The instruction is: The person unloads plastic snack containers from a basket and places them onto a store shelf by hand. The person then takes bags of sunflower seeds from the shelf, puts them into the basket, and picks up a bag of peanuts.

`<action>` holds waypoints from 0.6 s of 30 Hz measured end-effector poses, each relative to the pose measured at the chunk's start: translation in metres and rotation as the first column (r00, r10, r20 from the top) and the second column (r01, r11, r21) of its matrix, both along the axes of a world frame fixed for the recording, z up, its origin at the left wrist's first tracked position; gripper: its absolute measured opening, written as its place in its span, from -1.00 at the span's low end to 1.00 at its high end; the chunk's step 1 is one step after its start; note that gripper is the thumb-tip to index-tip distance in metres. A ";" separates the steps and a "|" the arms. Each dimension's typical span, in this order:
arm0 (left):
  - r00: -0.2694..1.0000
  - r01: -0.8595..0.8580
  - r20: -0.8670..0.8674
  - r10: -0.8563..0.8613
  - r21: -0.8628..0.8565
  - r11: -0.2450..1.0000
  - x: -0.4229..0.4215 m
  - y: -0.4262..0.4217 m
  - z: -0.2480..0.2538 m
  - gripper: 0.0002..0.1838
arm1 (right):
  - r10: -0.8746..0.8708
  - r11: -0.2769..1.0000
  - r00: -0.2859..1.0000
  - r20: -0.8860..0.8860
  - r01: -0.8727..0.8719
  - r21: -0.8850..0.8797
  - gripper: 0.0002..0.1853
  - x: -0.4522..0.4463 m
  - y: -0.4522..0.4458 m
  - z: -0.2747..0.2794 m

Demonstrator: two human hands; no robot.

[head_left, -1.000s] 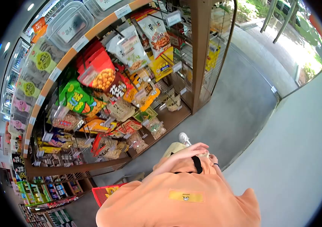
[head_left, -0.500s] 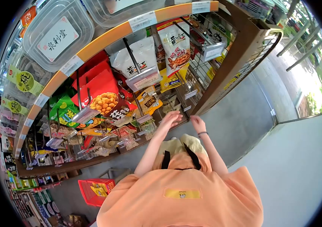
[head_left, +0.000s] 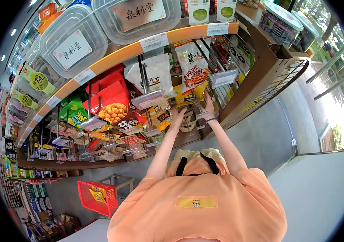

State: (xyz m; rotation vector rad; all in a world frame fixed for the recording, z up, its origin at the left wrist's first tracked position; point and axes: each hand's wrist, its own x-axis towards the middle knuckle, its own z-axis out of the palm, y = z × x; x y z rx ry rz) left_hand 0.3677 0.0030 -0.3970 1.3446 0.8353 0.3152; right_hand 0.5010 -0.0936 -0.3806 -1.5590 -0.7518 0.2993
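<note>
My left hand (head_left: 177, 116) reaches into the snack rack with its fingers apart, just below a yellow snack bag (head_left: 185, 98) and beside an orange-yellow packet (head_left: 160, 115). My right hand (head_left: 208, 106) is raised at the right edge of the yellow bag, fingers stretched upward. Whether those fingertips touch the bag is hard to see. Above it hangs a white and red snack bag (head_left: 192, 66). Below and between the hands is a clear packet (head_left: 188, 123). Neither hand visibly holds anything.
Metal hooks with price tags (head_left: 225, 78) jut out around the hands. A brown rack post (head_left: 248, 86) stands on the right. Plastic tubs (head_left: 73, 50) line the shelf above. Behind on the left stands a red basket (head_left: 84, 195) with yellow packets inside.
Both hands have moved up and forward from the rack's lower edge, in among the hanging bags near the yellow one. The camera view has shifted slightly.
</note>
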 end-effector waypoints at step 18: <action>0.995 -0.059 0.095 0.030 0.322 0.945 0.003 0.008 -0.002 -0.41 | -0.006 0.969 0.998 0.059 0.020 -0.245 -0.33 0.017 0.010 -0.027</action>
